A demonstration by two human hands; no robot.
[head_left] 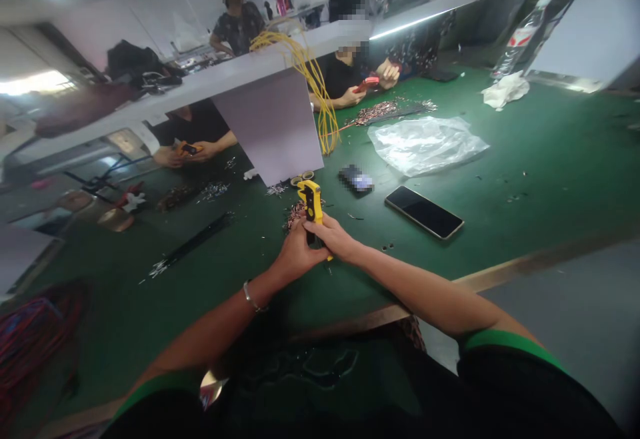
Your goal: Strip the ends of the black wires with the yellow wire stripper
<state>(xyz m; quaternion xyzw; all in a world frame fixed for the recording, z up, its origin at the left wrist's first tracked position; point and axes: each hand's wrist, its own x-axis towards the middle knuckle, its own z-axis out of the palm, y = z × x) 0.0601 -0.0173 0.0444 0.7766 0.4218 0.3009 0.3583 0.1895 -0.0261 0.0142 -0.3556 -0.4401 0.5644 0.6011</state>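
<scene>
A yellow and black wire stripper [312,200] stands upright in front of me, its jaws pointing up and away. My right hand [336,235] is closed round its handle from the right. From the left, my left hand [296,250] presses against the same tool, thumb across the lower handle and fingers partly hidden behind it. Whether a wire lies in the jaws is too small to tell. Just behind the tool is a small heap of copper-coloured terminals [294,214]. A bundle of black wires with pale ends [193,244] lies to the left on the green tabletop [240,299].
A phone [424,211], a small dark device [356,179] and a clear plastic bag [425,144] lie to the right. Yellow wires [323,102] hang over a shelf [200,89]. Co-workers sit opposite, holding hand tools. Red and blue wires [37,332] are coiled at left.
</scene>
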